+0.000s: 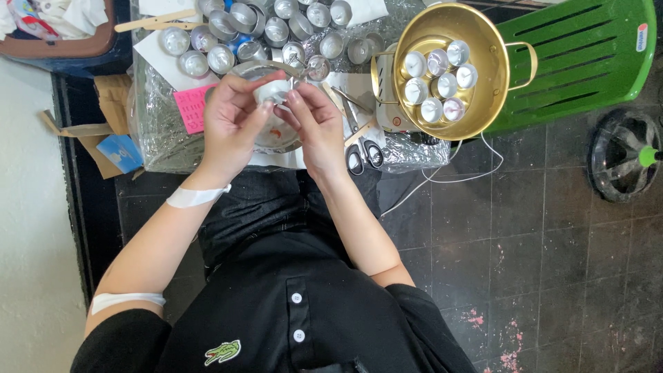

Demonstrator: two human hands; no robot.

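My left hand (233,117) and my right hand (319,123) meet over a clear glass bowl (276,138) and together pinch a small white tealight candle (273,90). The left fingers curl over its top and side; the right fingertips press on its right edge. A small orange scrap lies in the bowl below. Behind the bowl stand several empty silver tealight cups (235,34).
A gold pot (483,103) holding several filled tealight cups sits at the right on a small burner. Black-handled scissors (362,148) lie right of the bowl. A pink note (190,107) lies left. A green plastic chair (587,55) and a black fan base (625,155) stand farther right.
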